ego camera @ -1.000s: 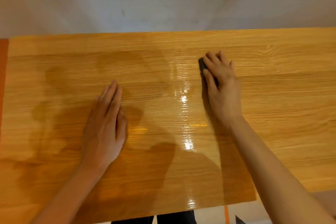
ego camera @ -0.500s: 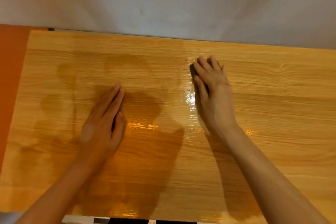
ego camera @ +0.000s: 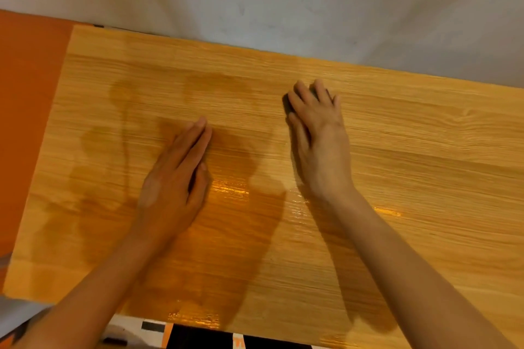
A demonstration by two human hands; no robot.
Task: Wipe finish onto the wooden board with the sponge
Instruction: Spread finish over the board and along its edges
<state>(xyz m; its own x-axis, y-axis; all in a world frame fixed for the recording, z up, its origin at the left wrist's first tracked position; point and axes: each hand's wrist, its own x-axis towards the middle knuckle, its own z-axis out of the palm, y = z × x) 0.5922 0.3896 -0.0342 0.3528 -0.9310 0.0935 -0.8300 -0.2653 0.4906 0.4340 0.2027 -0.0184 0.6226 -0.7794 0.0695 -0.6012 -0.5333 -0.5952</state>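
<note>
A wide wooden board (ego camera: 411, 150) with a light grain fills most of the view; its middle shines with wet finish. My right hand (ego camera: 319, 136) presses flat on a dark sponge (ego camera: 286, 106), of which only a sliver shows at the fingertips on the left side. My left hand (ego camera: 175, 178) lies flat on the board, fingers together, palm down, holding nothing. Both forearms reach in from the bottom edge.
A pale wall (ego camera: 283, 3) rises right behind the board's far edge. An orange surface (ego camera: 25, 108) borders the board on the left. Below the near edge some dark and patterned floor (ego camera: 198, 334) shows.
My right hand and the sponge have slid left along the board's far part. The view has shifted, so more orange surface shows at left. The left hand stays flat in place.
</note>
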